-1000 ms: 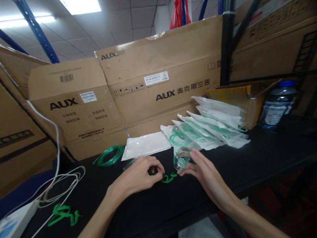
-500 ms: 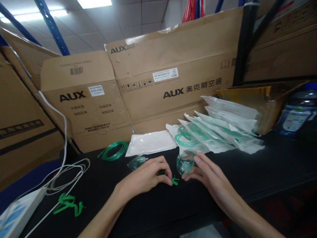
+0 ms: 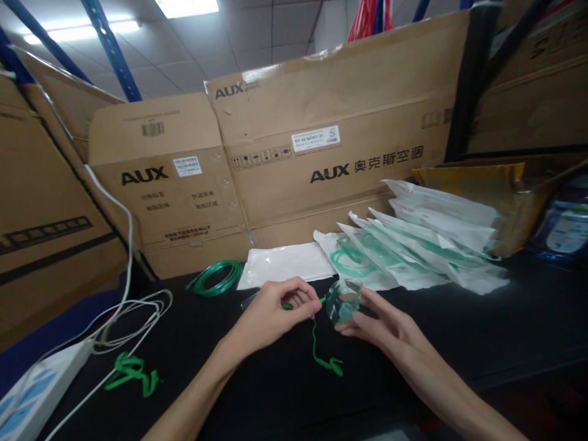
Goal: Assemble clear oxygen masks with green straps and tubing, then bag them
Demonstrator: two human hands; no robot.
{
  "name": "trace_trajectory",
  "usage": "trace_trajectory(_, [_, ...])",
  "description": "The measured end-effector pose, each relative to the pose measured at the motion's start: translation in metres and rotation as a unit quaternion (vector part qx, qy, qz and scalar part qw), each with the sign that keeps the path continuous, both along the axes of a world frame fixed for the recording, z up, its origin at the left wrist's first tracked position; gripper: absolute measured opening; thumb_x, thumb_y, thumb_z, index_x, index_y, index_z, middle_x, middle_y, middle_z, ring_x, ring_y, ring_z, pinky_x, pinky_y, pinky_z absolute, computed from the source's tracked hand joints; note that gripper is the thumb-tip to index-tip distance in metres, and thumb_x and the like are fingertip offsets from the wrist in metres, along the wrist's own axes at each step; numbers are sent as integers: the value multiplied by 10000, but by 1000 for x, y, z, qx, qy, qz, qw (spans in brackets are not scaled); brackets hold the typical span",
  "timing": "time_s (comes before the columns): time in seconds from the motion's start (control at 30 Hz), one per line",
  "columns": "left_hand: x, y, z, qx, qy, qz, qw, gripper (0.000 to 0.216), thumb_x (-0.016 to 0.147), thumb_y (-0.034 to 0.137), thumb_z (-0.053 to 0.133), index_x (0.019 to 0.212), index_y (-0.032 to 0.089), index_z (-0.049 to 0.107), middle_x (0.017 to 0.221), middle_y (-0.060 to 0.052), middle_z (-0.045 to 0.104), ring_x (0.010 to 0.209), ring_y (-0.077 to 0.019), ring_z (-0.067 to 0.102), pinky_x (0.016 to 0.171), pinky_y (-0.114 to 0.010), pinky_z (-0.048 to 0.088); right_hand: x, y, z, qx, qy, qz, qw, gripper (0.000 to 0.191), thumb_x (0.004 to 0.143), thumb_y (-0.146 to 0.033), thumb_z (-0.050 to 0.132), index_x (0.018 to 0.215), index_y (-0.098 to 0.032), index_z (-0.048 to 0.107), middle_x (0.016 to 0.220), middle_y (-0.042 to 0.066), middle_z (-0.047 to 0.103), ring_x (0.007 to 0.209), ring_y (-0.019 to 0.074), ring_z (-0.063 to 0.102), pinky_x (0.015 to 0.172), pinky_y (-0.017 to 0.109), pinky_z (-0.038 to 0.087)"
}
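Observation:
My left hand (image 3: 280, 309) pinches a green elastic strap (image 3: 329, 365) between thumb and fingers. One end of the strap points toward the mask, and a long thin length hangs down onto the black tabletop (image 3: 257, 392). In my right hand (image 3: 381, 321) is a clear, green-tinted oxygen mask (image 3: 343, 301), gripped at its right side by thumb and fingers. The strap end lies close to the mask's left edge; whether it passes through it I cannot tell. Behind my left hand, another clear piece (image 3: 248, 301) is mostly hidden.
Coiled green tubing (image 3: 215, 278) and a flat white pouch (image 3: 287, 264) lie behind my hands. Several filled pouches (image 3: 413, 254) lean at the back right. Left are a loose green strap (image 3: 133, 370), white cable (image 3: 151, 318) and power strip (image 3: 50, 386). Cardboard boxes (image 3: 275, 208) stand behind.
My left hand has lifted the green strap off the table and brought its end up to the mask; a length now dangles below. The mask has turned slightly in my right hand.

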State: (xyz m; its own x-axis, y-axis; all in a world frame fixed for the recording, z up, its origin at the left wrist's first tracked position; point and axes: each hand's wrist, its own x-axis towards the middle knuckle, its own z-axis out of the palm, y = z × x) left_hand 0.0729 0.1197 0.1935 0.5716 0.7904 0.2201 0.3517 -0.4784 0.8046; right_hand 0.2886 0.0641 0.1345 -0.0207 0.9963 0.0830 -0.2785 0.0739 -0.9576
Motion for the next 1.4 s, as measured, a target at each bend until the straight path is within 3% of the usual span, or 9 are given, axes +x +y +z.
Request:
trace_trajectory(0.13, [1, 1, -2, 57, 14, 17, 998, 198, 908, 358, 705, 925, 168, 756, 856, -16, 728, 771, -147, 605, 708, -246, 433, 1, 2, -2, 20, -22, 19, 999, 756, 769, -472, 832, 1422, -201, 566, 945, 79, 777, 888, 283, 762, 895, 465, 600])
trace_trajectory(0.27, [3, 1, -5, 92, 54, -16, 994, 175, 924, 339, 693, 949, 202, 798, 867, -14, 744, 800, -162, 624, 739, -254, 425, 0, 4, -2, 45, -24, 17, 999, 668, 757, -479, 839, 1333, -210, 632, 968, 71, 769, 848, 275, 767, 840, 456, 628])
trace_trajectory(0.4, [5, 1, -8, 111, 56, -4, 992, 192, 931, 339, 679, 929, 185, 794, 811, -12, 714, 739, -148, 587, 690, -244, 404, 0, 5, -3, 53, -35, 29, 998, 642, 788, -494, 809, 1318, -196, 601, 935, 62, 765, 825, 261, 771, 853, 445, 625])
trace_trajectory(0.5, [5, 1, -10, 112, 44, -1, 993, 192, 927, 327, 676, 926, 169, 786, 805, -17, 698, 736, -146, 576, 686, -244, 401, 1, 5, -4, 57, -42, 44, 997, 626, 823, -481, 780, 1328, -185, 559, 934, 55, 758, 821, 240, 770, 868, 424, 618])
trace_trajectory(0.67, [6, 0, -10, 105, 48, -12, 993, 175, 912, 308, 686, 905, 163, 786, 744, -3, 645, 680, -130, 525, 639, -235, 379, 1, 3, -3, 58, -40, 42, 997, 551, 807, -459, 794, 1250, -191, 607, 1125, 73, 715, 812, 207, 762, 826, 376, 625])
trace_trajectory(0.9, [7, 0, -11, 107, 60, -23, 992, 194, 924, 330, 676, 919, 174, 791, 710, 15, 585, 643, -116, 482, 618, -233, 358, 1, 1, -2, 71, -61, 69, 993, 516, 857, -449, 743, 1280, -201, 584, 977, 39, 739, 835, 218, 757, 844, 384, 606])
trace_trajectory(1.4, [7, -1, -13, 116, 66, -32, 991, 212, 937, 348, 657, 928, 192, 800, 708, 10, 585, 645, -121, 477, 618, -241, 354, 1, 1, -4, 70, -86, 76, 991, 515, 886, -427, 711, 1313, -194, 541, 927, 29, 739, 838, 221, 748, 855, 401, 598])
